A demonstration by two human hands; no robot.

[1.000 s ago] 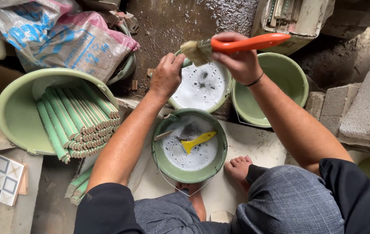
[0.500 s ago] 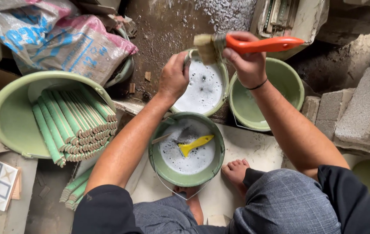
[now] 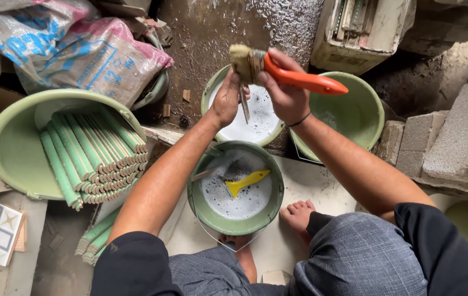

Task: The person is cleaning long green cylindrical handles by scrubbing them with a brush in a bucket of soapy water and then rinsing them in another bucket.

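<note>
Both forearms reach up toward twelve o'clock and meet over the far bowl [image 3: 228,131] of foamy water. The right hand [image 3: 285,87] is clenched round the orange handle of a brush [image 3: 277,70], bristles pointing to nine o'clock. The left hand [image 3: 225,98], at the brush's seven o'clock, pinches a thin strip [image 3: 243,105] that hangs below the bristles. A near bowl [image 3: 201,211] sits at six o'clock, a tub of green rods [image 3: 88,156] at nine.

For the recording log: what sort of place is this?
Probably a small tile workshop or yard, worked at ground level. A green basin holds stacked green tile strips, soapy buckets stand on the dirty floor, and the right hand grips an orange-handled brush.
</note>
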